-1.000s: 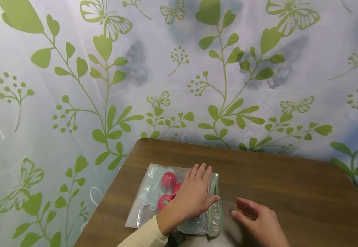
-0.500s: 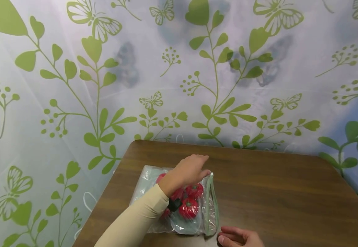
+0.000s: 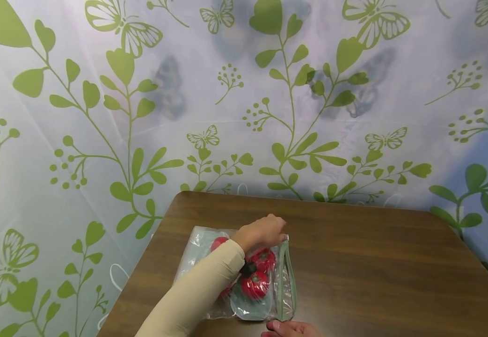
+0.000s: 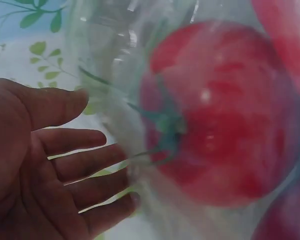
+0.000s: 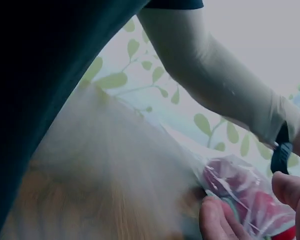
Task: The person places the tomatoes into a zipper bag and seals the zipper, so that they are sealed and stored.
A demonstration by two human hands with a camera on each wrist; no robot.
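Observation:
A clear zip bag (image 3: 286, 285) with a green-edged opening lies on the table, its zip side to the right. Inside are several red tomatoes (image 3: 255, 284); one tomato (image 4: 225, 115) with a green stem fills much of the left wrist view. My left hand (image 3: 262, 232) reaches across the bag to its far zip corner. The left wrist view shows that hand's fingers extended and thumb apart, fingertips at the bag's edge. My right hand (image 3: 292, 329) is at the near zip corner. Its thumb (image 5: 290, 190) and fingers stand apart in the right wrist view.
The brown wooden table (image 3: 374, 271) extends to the right of the bag. Behind it hangs a pale curtain (image 3: 227, 93) printed with green leaves and butterflies. A dark strap (image 5: 281, 152) circles the left wrist.
My left hand has moved from flat over the bag to its far zip corner. The right hand has come left and nearer, to the near zip corner. The view has shifted slightly.

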